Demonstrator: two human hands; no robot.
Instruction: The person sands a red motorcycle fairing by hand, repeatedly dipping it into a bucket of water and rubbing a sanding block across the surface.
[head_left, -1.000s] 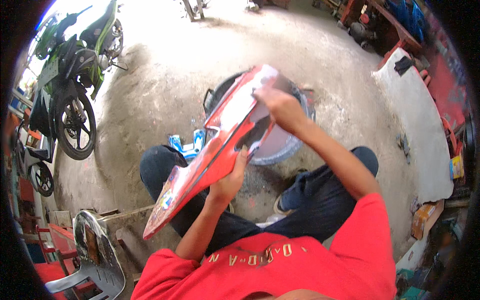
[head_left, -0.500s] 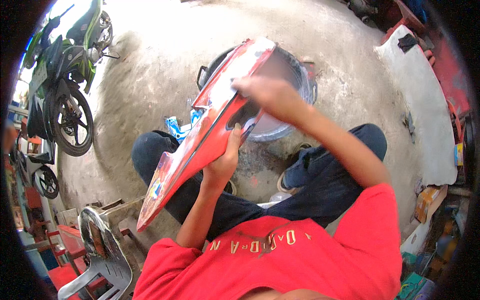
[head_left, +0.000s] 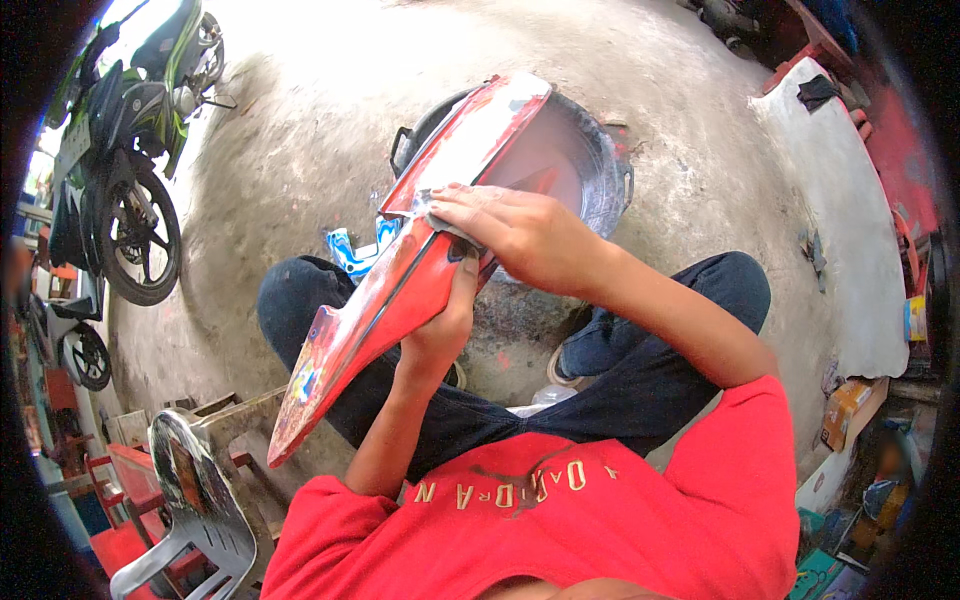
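Gripping the long red-and-white motorcycle fairing panel [head_left: 405, 283] by its right-hand side, the left hand [head_left: 437, 325] has its thumb on top beside a dark cut-out; whether its other fingers curl fully underneath cannot be told. The right hand [head_left: 530, 235] comes in from the right, its fingers drawn together over a small grey sheet [head_left: 452, 229], holding it against the panel's middle. The panel lies slantwise in front of the person, its long axis running from the tapered end at lower left, out past the left thigh, to the broad end at upper right, above the black tub [head_left: 605, 155] of cloudy, pinkish liquid. From the right fingers, the panel extends both ways along that slant; the left hand is nearer the tapered end, the right nearer the broad one. A blue-and-white part [head_left: 345, 255] rests on the concrete floor [head_left: 300, 150] just beyond the left knee. As for writing, pale lettering spans the red T-shirt [head_left: 600, 530], upside down from here, and a multicoloured graphic [head_left: 309, 383] near the panel's tapered end is too small to read.
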